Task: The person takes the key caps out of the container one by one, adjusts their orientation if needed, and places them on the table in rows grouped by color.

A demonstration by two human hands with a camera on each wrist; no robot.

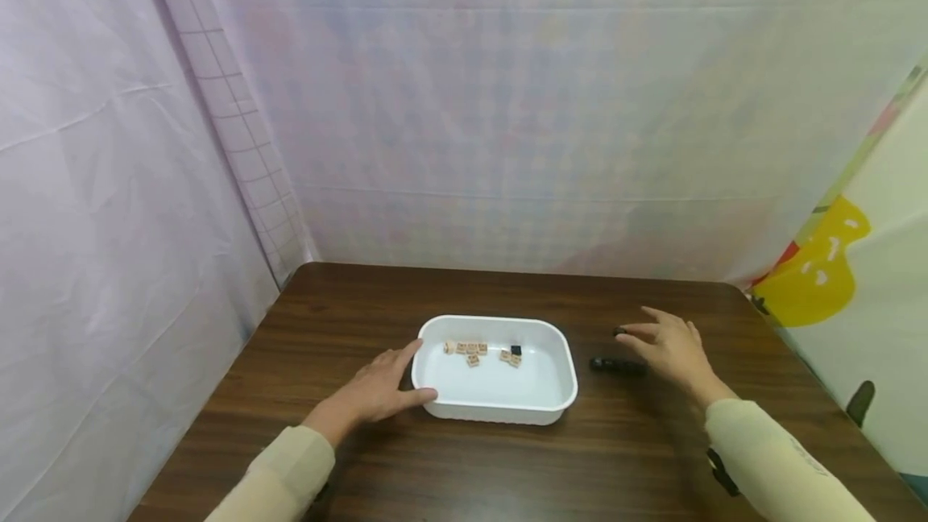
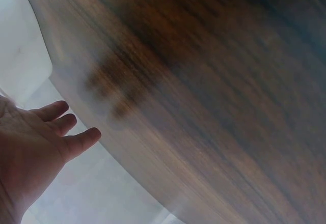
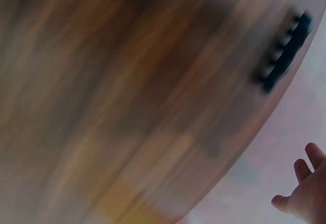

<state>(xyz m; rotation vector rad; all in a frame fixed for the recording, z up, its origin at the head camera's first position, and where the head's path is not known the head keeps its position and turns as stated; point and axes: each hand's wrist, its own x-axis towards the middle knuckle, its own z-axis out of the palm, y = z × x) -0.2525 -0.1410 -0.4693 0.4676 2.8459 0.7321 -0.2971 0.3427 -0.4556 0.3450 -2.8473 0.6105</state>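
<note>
A white rectangular tray [image 1: 493,413] stands on the table, holding several small beige blocks [image 1: 472,348] with dark marks and one small black block [image 1: 516,350]. My left hand [image 1: 377,385] rests against the tray's left end, its thumb at the near rim and its fingers extended along the side. To the tray's right lies a dark row of small black blocks [image 1: 618,366], notched along one side in the right wrist view. Just above that row, my right hand [image 1: 670,349] pinches a small black block [image 1: 619,331] between thumb and finger.
The brown wood-grain table [image 1: 464,474] has rounded far corners. A pale curtain [image 1: 522,143] hangs behind it, and a white sheet [image 1: 94,184] hangs at the left. A yellow shape [image 1: 812,284] marks the cloth at the right.
</note>
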